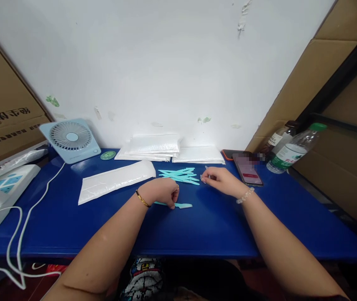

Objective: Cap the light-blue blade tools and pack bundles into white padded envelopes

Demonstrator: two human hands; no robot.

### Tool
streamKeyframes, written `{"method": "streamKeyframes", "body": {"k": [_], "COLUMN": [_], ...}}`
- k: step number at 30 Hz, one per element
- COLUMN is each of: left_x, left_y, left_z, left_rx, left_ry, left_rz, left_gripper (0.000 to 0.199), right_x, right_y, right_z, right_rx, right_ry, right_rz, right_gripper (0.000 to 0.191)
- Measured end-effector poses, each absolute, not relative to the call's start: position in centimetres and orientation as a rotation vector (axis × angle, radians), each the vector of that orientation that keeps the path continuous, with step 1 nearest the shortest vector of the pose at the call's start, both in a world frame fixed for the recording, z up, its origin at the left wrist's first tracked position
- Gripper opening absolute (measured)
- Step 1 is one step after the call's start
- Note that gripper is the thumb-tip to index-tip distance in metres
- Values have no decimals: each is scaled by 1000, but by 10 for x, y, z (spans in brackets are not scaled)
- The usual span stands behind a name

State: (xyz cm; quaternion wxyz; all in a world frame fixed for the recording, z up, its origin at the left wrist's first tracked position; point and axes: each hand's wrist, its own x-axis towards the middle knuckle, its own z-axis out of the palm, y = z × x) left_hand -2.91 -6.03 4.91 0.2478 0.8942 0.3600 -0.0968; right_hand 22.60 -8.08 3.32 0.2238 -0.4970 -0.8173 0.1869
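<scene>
My left hand is closed in a pinch on a slim turquoise eyebrow razor, low over the blue table, its pale end pointing right. My right hand is closed too, thumb and fingertips pressed on a small clear piece that looks like a cap; its exact kind is too small to make out. Between and beyond the hands lies a loose, crossed pile of turquoise eyebrow razors. Left of the pile rests a long white padded mailer.
White mailers are stacked against the wall, with more mailers beside them. A phone and bottles stand at the right. On the left are a blue fan, a white cable and a power strip.
</scene>
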Motion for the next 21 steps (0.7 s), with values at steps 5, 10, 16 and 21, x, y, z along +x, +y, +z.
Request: {"method": "streamKeyframes", "body": {"k": [5,10,16,21], "left_x": [-20,-23,-32,-33], "left_y": [-57,-49,-38,-28], "left_z": [48,45,40,26], "left_rx": [2520,2486,2398,2017], "left_ry": [1017,992,1045,942], "left_rz": [-100,61,256,414], "left_gripper": [10,15,17,22], "right_x": [207,197,231,246], "right_y": [-89,-86,-71,-65], "right_z": [32,21,20,22], "right_rx": [-1252,-1184,-1236,-1145], "right_ry": [-2271,-2121,-1802,-1533], "right_rz": [1006,1077,964,961], "right_gripper": [28,29,30,34]}}
